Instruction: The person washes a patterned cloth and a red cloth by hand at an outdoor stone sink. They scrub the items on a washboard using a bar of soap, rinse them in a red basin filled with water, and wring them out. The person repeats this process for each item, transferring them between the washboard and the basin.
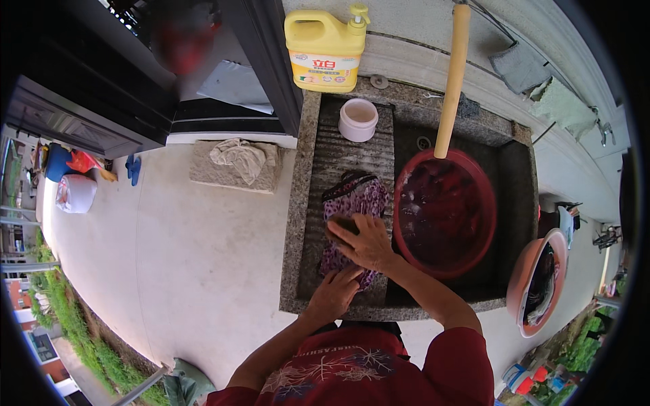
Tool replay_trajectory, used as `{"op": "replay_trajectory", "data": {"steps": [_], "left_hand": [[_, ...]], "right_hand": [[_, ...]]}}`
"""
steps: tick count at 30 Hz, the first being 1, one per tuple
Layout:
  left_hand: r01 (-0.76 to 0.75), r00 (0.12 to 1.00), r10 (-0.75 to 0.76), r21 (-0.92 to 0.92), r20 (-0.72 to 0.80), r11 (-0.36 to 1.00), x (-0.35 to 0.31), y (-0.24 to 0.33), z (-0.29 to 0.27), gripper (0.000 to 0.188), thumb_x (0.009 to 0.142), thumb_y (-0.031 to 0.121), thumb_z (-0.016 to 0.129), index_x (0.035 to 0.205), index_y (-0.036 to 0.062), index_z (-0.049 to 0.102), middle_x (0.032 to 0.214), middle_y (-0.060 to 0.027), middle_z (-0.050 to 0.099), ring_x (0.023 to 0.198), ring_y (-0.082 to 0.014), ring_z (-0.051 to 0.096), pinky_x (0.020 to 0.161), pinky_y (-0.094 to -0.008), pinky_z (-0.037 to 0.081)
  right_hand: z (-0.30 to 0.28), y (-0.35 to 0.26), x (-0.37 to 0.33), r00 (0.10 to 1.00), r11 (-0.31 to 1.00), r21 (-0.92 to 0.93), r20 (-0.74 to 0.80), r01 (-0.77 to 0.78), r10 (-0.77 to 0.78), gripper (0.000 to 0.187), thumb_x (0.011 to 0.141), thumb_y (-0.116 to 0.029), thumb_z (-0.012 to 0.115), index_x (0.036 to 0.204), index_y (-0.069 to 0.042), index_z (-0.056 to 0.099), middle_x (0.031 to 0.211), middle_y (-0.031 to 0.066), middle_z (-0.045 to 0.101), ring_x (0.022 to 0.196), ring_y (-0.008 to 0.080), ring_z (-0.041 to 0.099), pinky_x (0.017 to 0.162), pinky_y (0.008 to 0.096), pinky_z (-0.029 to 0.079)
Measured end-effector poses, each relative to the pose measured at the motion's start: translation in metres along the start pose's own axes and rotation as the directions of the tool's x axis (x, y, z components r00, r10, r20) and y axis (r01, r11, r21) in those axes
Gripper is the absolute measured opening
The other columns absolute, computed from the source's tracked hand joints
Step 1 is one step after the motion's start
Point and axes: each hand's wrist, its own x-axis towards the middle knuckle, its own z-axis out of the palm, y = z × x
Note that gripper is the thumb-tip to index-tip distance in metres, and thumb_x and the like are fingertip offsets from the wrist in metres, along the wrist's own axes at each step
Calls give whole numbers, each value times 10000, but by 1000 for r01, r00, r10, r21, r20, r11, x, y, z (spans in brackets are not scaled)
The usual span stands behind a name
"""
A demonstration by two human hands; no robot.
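Observation:
A purple garment with a dark spotted pattern and black trim (359,197) lies over the ribbed washboard side (325,159) of a stone sink. My right hand (369,245) grips a brown scrubbing brush (344,225), pressed down on the middle of the garment. The palm and fingers hide part of the brush. At the cloth's near end, my left hand (333,295) holds it down with fingers closed on the fabric. A red basin (491,227) with dark red cloth in water stands in the sink bowl, right beside my right hand.
A pale pink tub (357,122) sits at the washboard's far end. Behind the sink rim stands a yellow pump jug (326,51). A tan pipe (452,81) hangs over the basin. A pink basin of laundry (520,287) leans outside right; a stone block (203,177) with cloth lies left.

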Motion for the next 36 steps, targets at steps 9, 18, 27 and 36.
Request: {"op": "replay_trajectory", "data": {"steps": [9, 18, 27, 36], "left_hand": [[44, 998, -52, -176, -41, 983, 1, -2, 14, 57, 844, 26, 569, 890, 6, 541, 1242, -127, 556, 1208, -322, 482, 941, -451, 406], [-10, 999, 8, -58, -30, 998, -3, -4, 9, 85, 835, 28, 577, 914, 3, 558, 1206, -126, 572, 1135, -311, 531, 898, -420, 441], [229, 970, -231, -38, -79, 973, -27, -14, -9, 49, 853, 63, 563, 887, 37, 539, 794, -151, 573, 804, -355, 582, 664, -444, 466], [259, 966, -258, -53, 29, 964, -16, 3, -4, 232, 827, 194, 648, 943, 45, 514, 715, -145, 579, 644, -311, 596, 555, -392, 484]], "right_hand": [[24, 80, 81, 911, 903, -119, -24, -412, 412, 581, 800, -343, 661, 1341, -316, 450, 1000, 114, 452, 916, 278, 478, 700, 420, 401], [19, 50, 65, 996, 972, -224, -66, -77, 63, 627, 784, -338, 689, 1354, -352, 429, 950, 90, 421, 873, 274, 503, 636, 399, 426], [-1, -16, 6, 1000, 1000, 20, 19, 22, -23, 577, 836, -323, 641, 1374, -312, 432, 921, 96, 409, 827, 276, 485, 670, 417, 415], [17, 94, 48, 805, 796, -133, -172, -590, 568, 540, 829, -313, 642, 1338, -299, 465, 954, 128, 474, 897, 317, 526, 692, 473, 464]]}}
